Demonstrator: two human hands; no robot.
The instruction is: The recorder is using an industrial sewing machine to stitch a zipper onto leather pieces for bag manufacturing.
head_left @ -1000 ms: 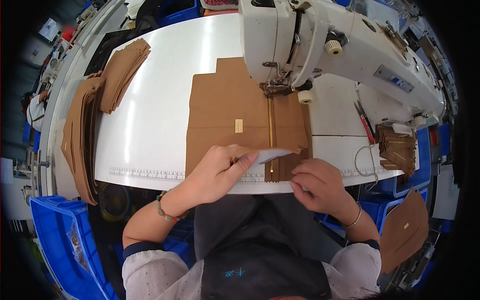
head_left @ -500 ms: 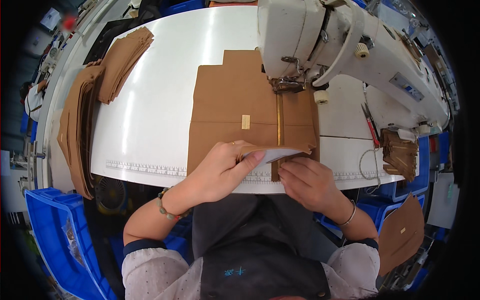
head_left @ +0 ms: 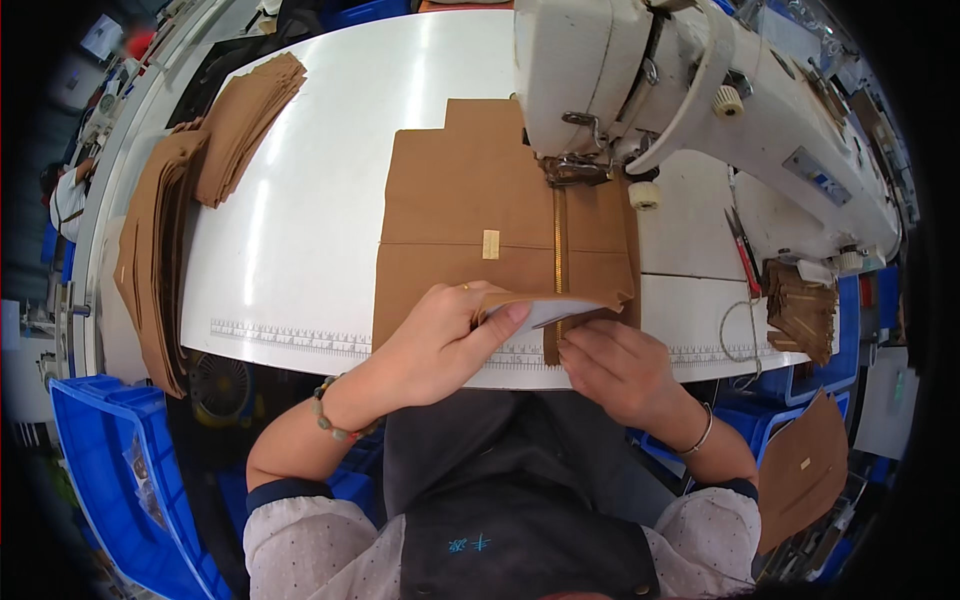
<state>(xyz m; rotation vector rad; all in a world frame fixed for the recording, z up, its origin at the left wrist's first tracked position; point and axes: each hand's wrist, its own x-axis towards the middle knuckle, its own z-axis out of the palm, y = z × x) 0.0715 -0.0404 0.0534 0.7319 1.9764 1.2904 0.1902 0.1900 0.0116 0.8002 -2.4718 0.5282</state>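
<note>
A brown fabric panel (head_left: 450, 190) lies flat on the white table, its far right part under the needle area of a sewing machine (head_left: 580, 90). Along its right side runs a gold-toothed zipper (head_left: 558, 235), its tape end sticking out past the near edge. My left hand (head_left: 445, 335) pinches the panel's near edge, which is lifted and folded so its pale underside shows. At the zipper's near end, my right hand (head_left: 615, 365) has its fingers closed on the zipper tape beneath the raised edge. The right fingertips are partly hidden.
Stacks of brown fabric pieces (head_left: 150, 265) lie at the left of the table. To the right are red-handled scissors (head_left: 745, 255), a loose cord (head_left: 738, 330) and a bundle of small brown pieces (head_left: 800, 310). Blue bins (head_left: 125, 470) stand below the table edge.
Almost nothing differs. Both hands keep their hold, and the zipper's near end has shifted very slightly toward me.
</note>
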